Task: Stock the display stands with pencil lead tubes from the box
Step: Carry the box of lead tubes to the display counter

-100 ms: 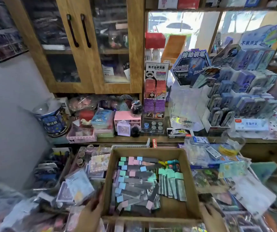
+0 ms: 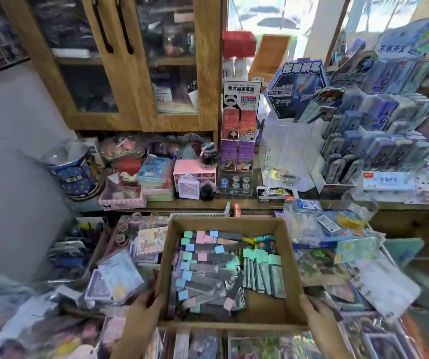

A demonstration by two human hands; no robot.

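Note:
An open cardboard box (image 2: 290, 257) sits low in the middle of the head view. Inside lie several pencil lead tubes (image 2: 208, 274) with pastel green, blue and pink caps, and a row of green-capped ones (image 2: 262, 273) stands at the right. My left hand (image 2: 143, 309) grips the box's left wall near the front corner. My right hand (image 2: 317, 314) grips its right wall. An empty clear tiered display stand (image 2: 283, 151) stands on the wooden counter behind, right of centre. A stocked blue stand (image 2: 379, 141) is beside it.
The box rests among packed stationery trays (image 2: 120, 270). On the wooden counter (image 2: 249, 203) stand a panda earplug display (image 2: 239, 130), a pink drawer unit (image 2: 195, 173) and a blue tin (image 2: 74, 174). A glass-door wooden cabinet (image 2: 120, 63) rises behind.
Both hands hold the box as before. The view has shifted only slightly.

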